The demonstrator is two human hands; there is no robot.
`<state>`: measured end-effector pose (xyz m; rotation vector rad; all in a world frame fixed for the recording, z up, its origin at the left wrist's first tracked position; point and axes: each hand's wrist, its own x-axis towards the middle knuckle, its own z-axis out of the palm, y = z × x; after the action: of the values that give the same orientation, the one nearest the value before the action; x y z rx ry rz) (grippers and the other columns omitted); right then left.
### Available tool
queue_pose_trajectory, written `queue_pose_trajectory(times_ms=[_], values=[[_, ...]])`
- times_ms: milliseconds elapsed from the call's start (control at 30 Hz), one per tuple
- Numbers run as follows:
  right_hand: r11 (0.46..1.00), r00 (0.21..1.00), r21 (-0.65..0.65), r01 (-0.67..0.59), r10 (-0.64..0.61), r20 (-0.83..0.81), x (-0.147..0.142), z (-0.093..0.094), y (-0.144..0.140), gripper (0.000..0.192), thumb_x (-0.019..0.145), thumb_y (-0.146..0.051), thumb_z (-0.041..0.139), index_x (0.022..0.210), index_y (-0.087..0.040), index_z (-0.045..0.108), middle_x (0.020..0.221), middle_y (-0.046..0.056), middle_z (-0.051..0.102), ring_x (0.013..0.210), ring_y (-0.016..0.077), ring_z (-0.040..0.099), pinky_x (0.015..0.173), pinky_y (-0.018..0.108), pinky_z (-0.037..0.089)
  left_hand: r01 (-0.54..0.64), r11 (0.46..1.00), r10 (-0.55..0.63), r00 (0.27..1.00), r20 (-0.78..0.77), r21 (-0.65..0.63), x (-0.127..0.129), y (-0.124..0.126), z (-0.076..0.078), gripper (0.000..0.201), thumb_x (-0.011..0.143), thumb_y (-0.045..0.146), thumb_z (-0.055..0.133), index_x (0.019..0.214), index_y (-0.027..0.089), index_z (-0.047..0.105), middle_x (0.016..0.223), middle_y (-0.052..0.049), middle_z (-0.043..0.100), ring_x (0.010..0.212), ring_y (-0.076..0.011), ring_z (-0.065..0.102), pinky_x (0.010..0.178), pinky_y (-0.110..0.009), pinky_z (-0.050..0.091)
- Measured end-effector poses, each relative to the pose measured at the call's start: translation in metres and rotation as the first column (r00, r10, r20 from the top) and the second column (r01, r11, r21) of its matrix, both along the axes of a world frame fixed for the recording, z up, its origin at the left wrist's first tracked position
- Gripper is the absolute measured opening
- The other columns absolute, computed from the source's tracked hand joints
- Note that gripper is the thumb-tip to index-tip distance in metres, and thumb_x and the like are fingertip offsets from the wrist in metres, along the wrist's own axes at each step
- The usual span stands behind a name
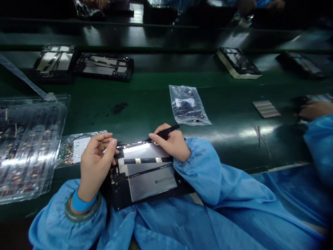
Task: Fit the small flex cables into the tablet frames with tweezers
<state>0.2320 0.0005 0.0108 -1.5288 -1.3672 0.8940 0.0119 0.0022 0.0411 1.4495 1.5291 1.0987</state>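
An electronics assembly line: opened tablets along a green conveyor belt.

Dim, bluish scene with overhead glare streaking the green table, dark soft far edge, and wide-angle bending at the borders.

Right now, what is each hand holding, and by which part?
The right hand grips black tweezers near their middle. The left hand rests on the opened tablet's left edge; anything pinched cannot be told.
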Motion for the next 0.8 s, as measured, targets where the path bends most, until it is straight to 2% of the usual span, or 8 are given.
queue_pose_trajectory(times_ms=[67,233,300,400,467,667,733,800], values=[[0.999,1.0,0.035,0.007,-0.007,-0.002,0.001,0.0,0.0,0.023,0.075,-0.04,0.068,0.072,-0.02,0.058,0.063,-0.001,0.062,0.06,0.0133,0.062,0.059,0.027,0.049,-0.057,0.998,0.057,0.998,-0.015,0.033,-0.007,-0.004,0.0,0.027,0.079,0.033,0.064,0.101,0.017,0.06,0.07,0.001,0.062,0.047,-0.0079,0.053,0.042,-0.019,0.043],[0.996,0.956,-0.056,0.071,-0.084,-0.282,0.003,0.0,0.002,0.03,0.074,-0.046,0.069,0.071,-0.021,0.053,0.059,-0.002,0.062,0.055,0.0135,0.064,0.054,0.025,0.051,-0.249,0.963,0.264,0.95,-0.167,0.107,-0.043,-0.021,0.003,0.025,0.082,0.035,0.064,0.1,0.019,0.064,0.074,0.001,0.062,0.057,-0.011,0.054,0.056,-0.025,0.045],[0.995,0.951,-0.064,0.071,-0.087,-0.298,0.003,0.0,0.003,0.031,0.072,-0.046,0.071,0.07,-0.021,0.054,0.058,-0.002,0.063,0.053,0.0136,0.064,0.053,0.025,0.051,-0.315,0.934,0.352,0.894,-0.276,0.171,-0.063,-0.025,0.004,0.023,0.081,0.035,0.064,0.098,0.02,0.065,0.076,0.0,0.062,0.063,-0.0134,0.055,0.065,-0.029,0.046],[0.994,0.954,-0.072,0.084,-0.101,-0.282,0.003,0.001,0.002,0.032,0.069,-0.047,0.074,0.069,-0.021,0.055,0.057,-0.002,0.063,0.051,0.0142,0.064,0.051,0.025,0.051,-0.375,0.882,0.469,0.749,-0.467,0.285,-0.09,-0.026,0.005,0.02,0.082,0.034,0.062,0.095,0.019,0.065,0.08,-0.001,0.061,0.071,-0.0169,0.056,0.074,-0.033,0.045],[0.993,0.955,-0.079,0.09,-0.108,-0.275,0.003,0.002,0.001,0.033,0.068,-0.048,0.074,0.07,-0.021,0.057,0.058,0.0,0.065,0.051,0.0148,0.064,0.05,0.026,0.052,-0.374,0.873,0.488,0.673,-0.555,0.315,-0.104,-0.025,0.005,0.019,0.083,0.033,0.058,0.093,0.018,0.063,0.083,-0.003,0.06,0.075,-0.0185,0.056,0.077,-0.034,0.045],[0.99,0.959,-0.097,0.102,-0.124,-0.253,0.005,0.005,-0.001,0.035,0.065,-0.052,0.076,0.068,-0.021,0.059,0.058,0.002,0.066,0.049,0.0155,0.063,0.048,0.027,0.053,-0.351,0.899,0.428,0.577,-0.696,0.262,-0.134,-0.006,0.015,0.026,0.084,0.034,0.055,0.097,0.013,0.059,0.091,-0.008,0.055,0.096,-0.0257,0.052,0.096,-0.04,0.038],[0.991,0.959,-0.092,0.093,-0.114,-0.259,0.006,0.004,-0.002,0.036,0.065,-0.052,0.076,0.068,-0.021,0.059,0.058,0.002,0.066,0.048,0.0156,0.063,0.048,0.027,0.054,-0.385,0.885,0.449,0.561,-0.696,0.261,-0.145,0.008,0.02,0.029,0.081,0.033,0.058,0.099,0.011,0.059,0.088,-0.008,0.053,0.109,-0.0302,0.047,0.103,-0.044,0.031],[0.993,0.958,-0.085,0.08,-0.101,-0.27,0.006,0.003,-0.002,0.035,0.066,-0.052,0.075,0.069,-0.021,0.059,0.058,0.002,0.066,0.049,0.0158,0.063,0.048,0.027,0.054,-0.409,0.885,0.441,0.582,-0.683,0.223,-0.155,0.025,0.024,0.025,0.075,0.03,0.063,0.093,0.013,0.06,0.08,-0.006,0.052,0.105,-0.0308,0.049,0.101,-0.045,0.032]])
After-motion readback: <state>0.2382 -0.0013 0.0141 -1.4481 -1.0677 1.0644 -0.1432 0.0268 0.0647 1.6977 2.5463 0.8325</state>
